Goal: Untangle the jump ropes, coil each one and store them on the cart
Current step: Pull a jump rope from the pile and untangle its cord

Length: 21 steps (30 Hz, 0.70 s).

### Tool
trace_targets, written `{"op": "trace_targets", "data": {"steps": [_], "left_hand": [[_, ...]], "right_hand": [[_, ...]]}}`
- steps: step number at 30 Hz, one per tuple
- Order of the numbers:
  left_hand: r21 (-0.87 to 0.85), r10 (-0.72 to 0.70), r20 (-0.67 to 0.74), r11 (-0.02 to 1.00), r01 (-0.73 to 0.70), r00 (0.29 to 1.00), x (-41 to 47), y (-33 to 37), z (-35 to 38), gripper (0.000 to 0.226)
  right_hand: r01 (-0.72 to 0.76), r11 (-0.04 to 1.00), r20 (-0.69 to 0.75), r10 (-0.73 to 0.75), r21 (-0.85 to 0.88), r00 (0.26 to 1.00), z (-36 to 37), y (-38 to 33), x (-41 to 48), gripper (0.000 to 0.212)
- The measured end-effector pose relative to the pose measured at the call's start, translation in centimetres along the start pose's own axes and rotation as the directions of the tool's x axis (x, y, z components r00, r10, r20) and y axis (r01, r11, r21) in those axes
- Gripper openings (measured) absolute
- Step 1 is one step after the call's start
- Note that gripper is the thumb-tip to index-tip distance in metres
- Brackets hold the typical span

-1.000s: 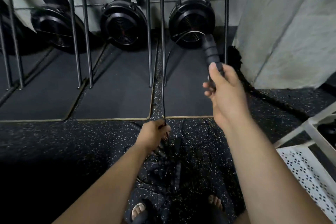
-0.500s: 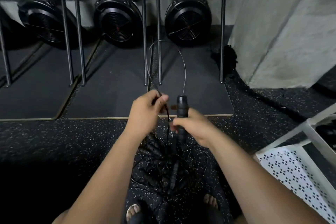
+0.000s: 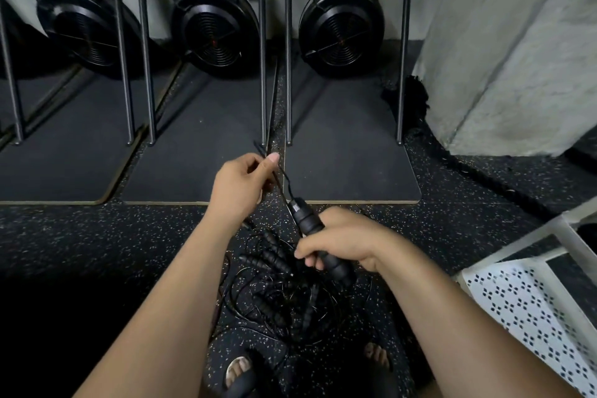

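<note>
A tangle of black jump ropes (image 3: 281, 287) with several ribbed handles lies on the speckled floor between my feet. My right hand (image 3: 342, 237) is closed around one black handle (image 3: 305, 218), tilted up to the left. A thin black cord (image 3: 284, 179) runs from the handle's top to my left hand (image 3: 240, 186), which pinches it between thumb and fingers a short way above the handle. The white cart (image 3: 529, 297) with its perforated shelf stands at the lower right, apart from both hands.
Three black fan-wheel machines (image 3: 216, 31) on dark mats line the back wall, with thin metal poles (image 3: 263, 45) standing in front. A grey concrete pillar (image 3: 517, 48) rises at the right. My sandalled feet (image 3: 239, 371) flank the rope pile.
My right hand came down from arm's length with the handle and tilted it left. My left hand rose and slid close along the cord, so the big loop has shrunk to a short span.
</note>
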<state>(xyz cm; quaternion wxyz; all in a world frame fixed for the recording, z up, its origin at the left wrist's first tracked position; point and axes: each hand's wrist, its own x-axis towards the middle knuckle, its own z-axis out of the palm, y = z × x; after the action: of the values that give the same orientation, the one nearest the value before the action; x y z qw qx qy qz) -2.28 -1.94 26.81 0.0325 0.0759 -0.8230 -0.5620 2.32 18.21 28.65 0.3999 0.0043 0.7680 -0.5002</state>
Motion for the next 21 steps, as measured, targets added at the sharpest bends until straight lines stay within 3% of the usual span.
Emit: {"op": "trace_targets", "data": {"steps": [3,5,7,10,13,15,17,21], "left_hand": [[0.087,-0.044,0.083,0.995,0.037,0.996,-0.2,-0.6,1.3,0.052],[0.013,-0.111,0.19,0.994,0.111,0.976,-0.8,-0.5,2.5,0.057],[-0.044,-0.164,0.352,0.98,0.192,0.921,-1.6,-0.4,3.6,0.06],[0.016,-0.166,0.574,0.981,0.192,0.802,-3.1,-0.5,5.0,0.052],[0.066,-0.158,0.647,0.986,0.152,0.746,-4.6,-0.4,6.1,0.048],[0.086,-0.13,0.643,0.992,0.097,0.755,-5.2,-0.5,6.6,0.042],[0.181,-0.072,0.609,0.982,-0.051,0.79,-5.5,-0.8,6.9,0.033],[0.366,0.034,0.631,0.867,-0.337,0.775,-5.7,-1.4,7.5,0.017]], "right_hand": [[0.056,0.997,0.01,-0.057,0.059,0.998,-1.8,-0.2,-1.3,0.01],[0.13,0.983,-0.044,-0.126,0.129,0.991,-3.0,-0.6,-2.3,0.015],[0.225,0.941,-0.101,-0.205,0.254,0.973,-4.1,-1.0,-3.4,0.006],[0.363,0.84,-0.212,-0.301,0.403,0.93,-5.6,-1.4,-4.6,0.008],[0.482,0.71,-0.383,-0.314,0.512,0.869,-7.1,-1.3,-4.9,0.011],[0.542,0.623,-0.483,-0.283,0.564,0.829,-8.1,-1.0,-4.8,0.01],[0.561,0.577,-0.535,-0.238,0.593,0.81,-8.9,-0.5,-4.5,0.01],[0.565,0.534,-0.571,-0.176,0.629,0.802,-9.5,0.7,-3.4,0.008]]}}
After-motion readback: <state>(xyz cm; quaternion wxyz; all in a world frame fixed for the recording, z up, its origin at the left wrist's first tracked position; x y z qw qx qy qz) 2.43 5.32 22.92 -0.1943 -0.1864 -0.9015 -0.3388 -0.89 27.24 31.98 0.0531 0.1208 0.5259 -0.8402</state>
